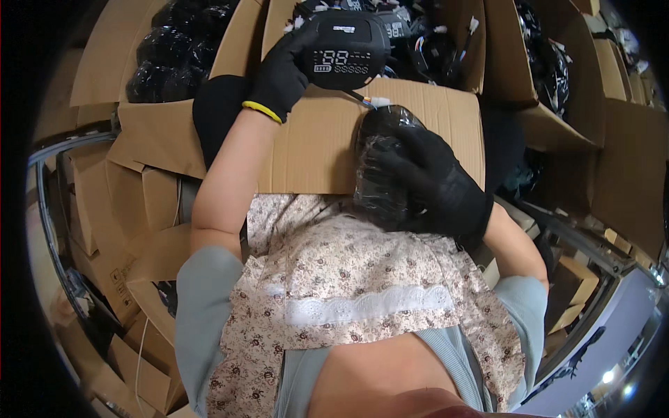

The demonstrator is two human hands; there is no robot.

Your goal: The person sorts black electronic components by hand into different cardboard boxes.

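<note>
Left hand (282, 73) has its grip clamped on a black display unit (345, 50) over the far cardboard box (313, 150), right hand (435, 181) clutching its clear bag (380, 167); unwrapping looks done, and setting each aside seems to be what's called for.

Left hand (282, 70): black glove covers it; fingertips hidden behind the display unit (346, 50) at 12 o'clock.
Right hand (435, 182): gloved; its palm side cannot be seen.
Clear bag (380, 164): contents dark, glare-blurred, unidentifiable.
Cable (366, 99): far end hidden.
Open cartons (174, 52): black wrapped contents at 11 and 1 o'clock, indistinct, cut off at the rim.
</note>
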